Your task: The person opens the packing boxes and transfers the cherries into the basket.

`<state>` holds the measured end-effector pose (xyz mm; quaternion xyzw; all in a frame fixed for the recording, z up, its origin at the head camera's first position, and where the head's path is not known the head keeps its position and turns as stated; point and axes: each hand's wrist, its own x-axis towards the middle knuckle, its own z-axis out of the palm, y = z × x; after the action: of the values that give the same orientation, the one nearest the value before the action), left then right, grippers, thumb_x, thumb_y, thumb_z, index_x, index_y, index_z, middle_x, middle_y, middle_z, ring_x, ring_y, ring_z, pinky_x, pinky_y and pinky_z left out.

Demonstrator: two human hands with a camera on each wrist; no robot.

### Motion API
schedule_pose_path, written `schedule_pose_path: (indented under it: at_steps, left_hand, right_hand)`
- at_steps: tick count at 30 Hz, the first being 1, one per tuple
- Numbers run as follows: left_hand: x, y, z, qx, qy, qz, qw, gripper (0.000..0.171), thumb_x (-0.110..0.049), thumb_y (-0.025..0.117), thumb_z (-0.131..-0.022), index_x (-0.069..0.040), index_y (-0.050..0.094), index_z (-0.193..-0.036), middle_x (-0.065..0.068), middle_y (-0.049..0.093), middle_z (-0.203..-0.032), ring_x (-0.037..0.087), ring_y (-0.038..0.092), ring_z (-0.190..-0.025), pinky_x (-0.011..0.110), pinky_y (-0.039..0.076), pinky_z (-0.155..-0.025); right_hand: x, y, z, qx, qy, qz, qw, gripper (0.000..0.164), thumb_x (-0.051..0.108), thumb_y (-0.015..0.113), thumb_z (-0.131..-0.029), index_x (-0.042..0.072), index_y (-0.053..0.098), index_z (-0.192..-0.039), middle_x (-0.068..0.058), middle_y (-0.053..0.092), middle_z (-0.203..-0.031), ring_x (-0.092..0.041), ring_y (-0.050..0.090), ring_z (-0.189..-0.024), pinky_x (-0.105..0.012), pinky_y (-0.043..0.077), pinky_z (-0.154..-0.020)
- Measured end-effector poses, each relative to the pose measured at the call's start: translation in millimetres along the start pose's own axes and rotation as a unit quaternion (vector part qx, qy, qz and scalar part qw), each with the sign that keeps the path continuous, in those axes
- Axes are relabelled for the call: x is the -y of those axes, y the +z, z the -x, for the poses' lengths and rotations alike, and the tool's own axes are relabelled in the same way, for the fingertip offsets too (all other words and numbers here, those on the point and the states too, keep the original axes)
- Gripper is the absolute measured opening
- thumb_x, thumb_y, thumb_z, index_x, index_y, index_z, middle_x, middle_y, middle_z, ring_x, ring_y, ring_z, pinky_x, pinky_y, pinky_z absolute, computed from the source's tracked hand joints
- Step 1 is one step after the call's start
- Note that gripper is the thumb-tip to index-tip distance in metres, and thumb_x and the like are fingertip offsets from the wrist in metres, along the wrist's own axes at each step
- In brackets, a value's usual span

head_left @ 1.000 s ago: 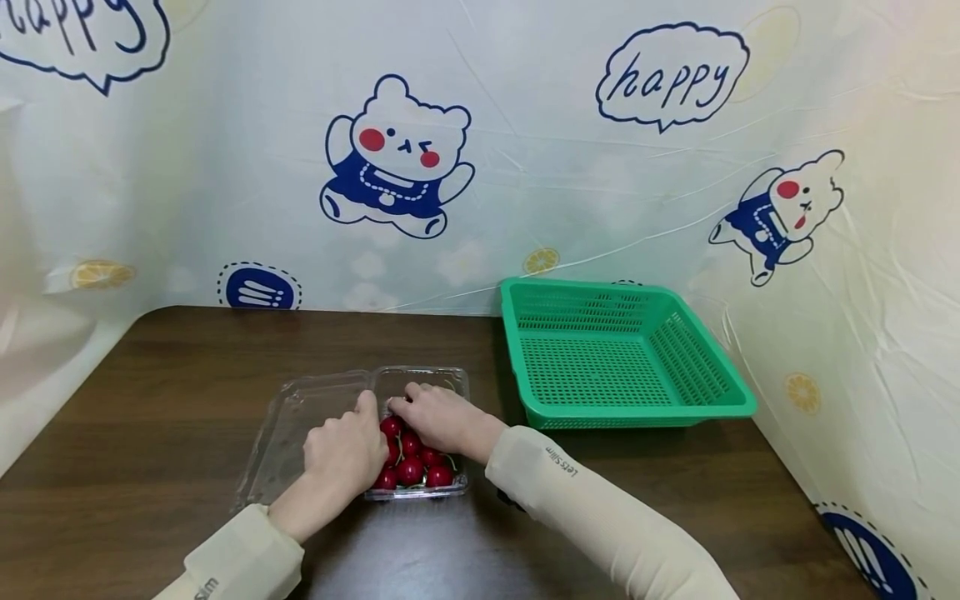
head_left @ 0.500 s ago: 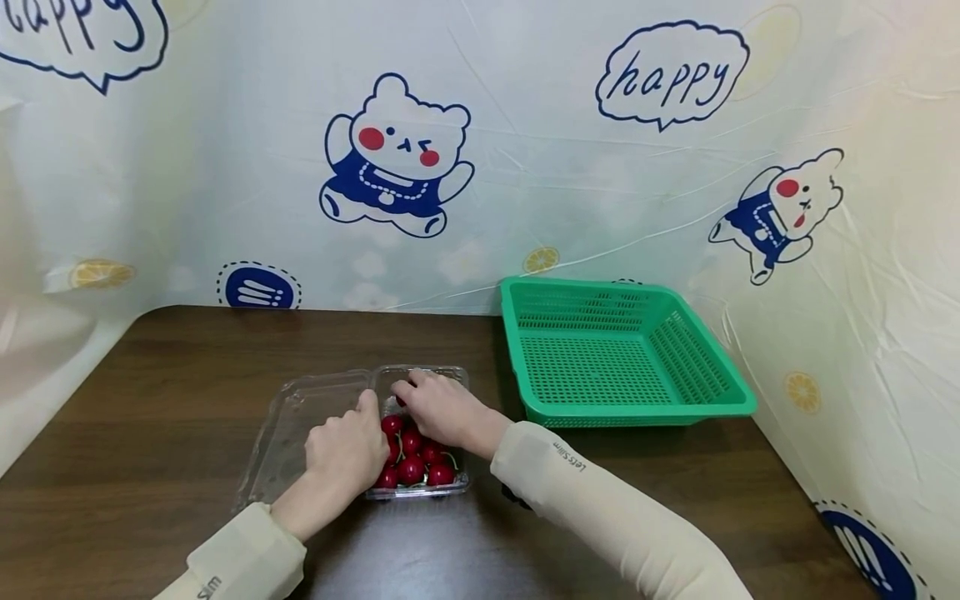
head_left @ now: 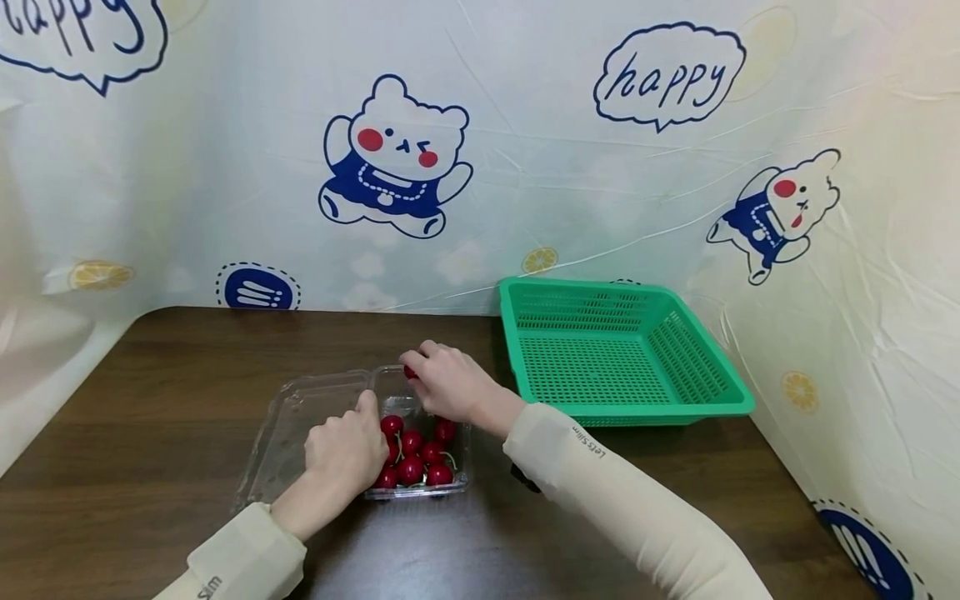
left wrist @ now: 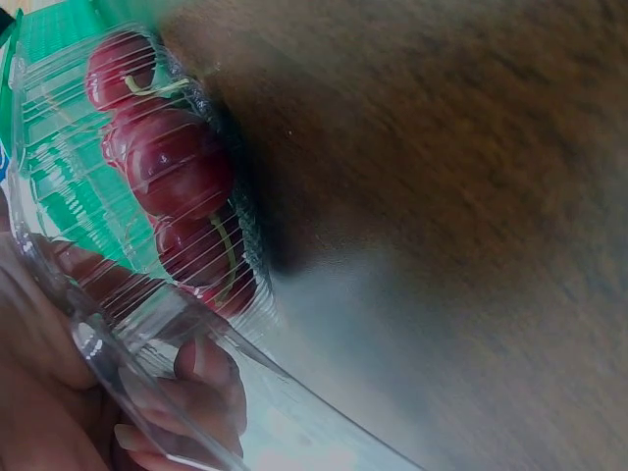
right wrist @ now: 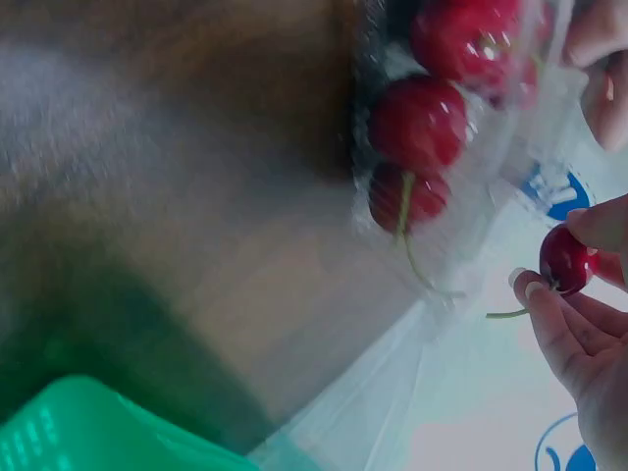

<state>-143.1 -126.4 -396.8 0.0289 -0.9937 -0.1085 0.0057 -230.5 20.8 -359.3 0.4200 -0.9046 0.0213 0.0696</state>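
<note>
A clear plastic clamshell box (head_left: 459,454) stands on the table with several dark red cherries (head_left: 410,469) in its front part; its lid (head_left: 288,425) lies folded out to the left. My left hand (head_left: 345,450) grips the box along the hinge side, and in the left wrist view its fingertips (left wrist: 209,378) curl around the clear plastic. Above the box's back edge, my right hand (head_left: 456,385) pinches a single cherry (right wrist: 566,260) between thumb and fingers. A green stem hangs from that cherry in the right wrist view. The left hand hides some of the cherries.
A green plastic basket (head_left: 630,410) with slotted walls stands right of the box, towards the back of the brown wooden table (head_left: 142,442). Behind and on both sides hangs a pale printed sheet (head_left: 540,167).
My right hand has lifted a cherry out of the box's back part and moved up and slightly right, uncovering another cherry. The left hand keeps its place on the box.
</note>
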Motion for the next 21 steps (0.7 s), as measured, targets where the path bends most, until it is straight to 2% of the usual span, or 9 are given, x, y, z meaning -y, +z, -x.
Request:
schedule_pose_path:
  at_steps: [7,14,21]
  left_hand:
    - [0.5,-0.6,0.3,0.003,0.003,0.001,1.0000,0.020,-0.016,0.054,-0.089,-0.001,0.041,-0.093,0.020,0.064,-0.068,0.038,0.062,-0.056,0.046,0.045,-0.048]
    - [0.7,0.0,-0.3,0.002,0.003,0.005,1.0000,0.019,-0.015,0.053,-0.088,-0.001,0.041,-0.092,0.020,0.064,-0.068,0.038,0.062,-0.056,0.047,0.045,-0.048]
    - [0.0,-0.4,-0.4,0.008,0.003,0.001,1.0000,0.020,-0.016,0.054,-0.088,-0.001,0.041,-0.093,0.019,0.062,-0.067,0.037,0.062,-0.055,0.046,0.045,-0.048]
  right_hand:
    - [-13.6,-17.9,-2.0,-0.022,0.026,-0.010,0.999,0.033,0.022,0.064,-0.095,0.014,0.062,-0.127,-0.007,0.067,-0.113,-0.017,0.069,-0.095,-0.027,0.057,-0.083]
    - [-33.6,-32.6,-2.0,-0.056,0.054,-0.026,0.997,0.030,0.019,0.063,-0.095,0.010,0.063,-0.124,-0.010,0.067,-0.111,-0.023,0.069,-0.093,-0.034,0.058,-0.081]
    - [-51.2,-46.4,-0.3,-0.068,0.083,-0.025,0.994,0.031,0.018,0.062,-0.095,0.009,0.062,-0.125,-0.011,0.069,-0.111,-0.025,0.068,-0.096,-0.037,0.057,-0.085]
